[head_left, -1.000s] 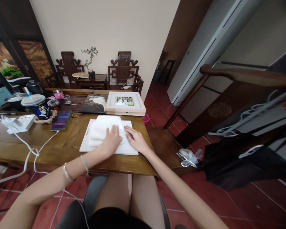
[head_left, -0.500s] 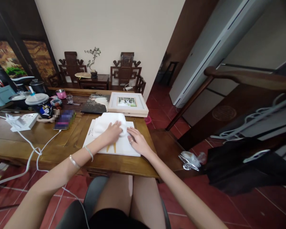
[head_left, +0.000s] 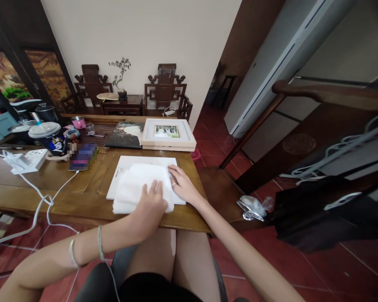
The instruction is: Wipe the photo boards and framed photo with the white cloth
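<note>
A: Where are your hands?

B: Your left hand (head_left: 151, 204) lies palm down on the white cloth (head_left: 138, 186), fingers spread flat over its near part. It presses rather than grips; nothing is closed inside it.

A: And the other one?

B: Your right hand (head_left: 181, 184) rests open at the cloth's right edge, fingertips touching the fabric, a ring on one finger. It holds nothing either.

A: Where does the cloth lie?

B: On the white board (head_left: 126, 165) at the near edge of the wooden surface (head_left: 82, 188). The cloth covers most of the board's near half and hangs slightly past its front edge; the far strip of the board shows bare.

A: What is around it?

B: Just beyond the board lies a white picture frame (head_left: 168, 133), with a dark picture (head_left: 124, 135) touching its left side. To the left of the board is a phone (head_left: 82, 157) with a cable running off the surface, and farther left a white power strip (head_left: 27, 160). A lidded cup (head_left: 48, 136) stands behind those.
</note>
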Motion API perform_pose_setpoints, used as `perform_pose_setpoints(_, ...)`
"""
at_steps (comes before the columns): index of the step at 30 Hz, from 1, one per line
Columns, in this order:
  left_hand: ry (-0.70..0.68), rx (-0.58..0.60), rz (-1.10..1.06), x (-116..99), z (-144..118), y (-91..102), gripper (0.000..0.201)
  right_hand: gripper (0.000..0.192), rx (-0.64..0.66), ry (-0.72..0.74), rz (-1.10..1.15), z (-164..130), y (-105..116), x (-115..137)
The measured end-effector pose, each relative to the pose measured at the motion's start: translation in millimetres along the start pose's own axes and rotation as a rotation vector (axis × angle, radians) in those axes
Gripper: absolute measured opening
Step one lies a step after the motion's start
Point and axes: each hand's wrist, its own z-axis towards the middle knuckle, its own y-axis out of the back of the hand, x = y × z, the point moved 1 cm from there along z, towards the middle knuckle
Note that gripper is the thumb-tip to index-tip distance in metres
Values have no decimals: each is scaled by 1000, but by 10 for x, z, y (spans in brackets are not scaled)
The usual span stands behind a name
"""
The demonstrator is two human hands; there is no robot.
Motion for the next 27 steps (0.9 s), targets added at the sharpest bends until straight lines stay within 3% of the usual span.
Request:
perform_pose_setpoints(4, -18, 6, -49, 47, 9, 26, 28, 44, 11, -13, 6, -2, -4, -1)
perform_pose_setpoints(11, 27, -16, -70, 699, 867, 59, 33, 42, 14, -28, -8, -2, 15, 20)
perform_pose_setpoints(15, 67, -12, -57, 843, 1104, 119, 30, 41, 1, -21, 4, -3, 10, -1)
perform_pose_setpoints(19, 53, -54, -12, 660, 929, 86, 33, 40, -14, -19, 14, 0, -5, -19)
perform_pose_setpoints(27, -63, -87, 136, -175, -75, -117, 27, 45, 13, 8, 53, -18, 5, -53)
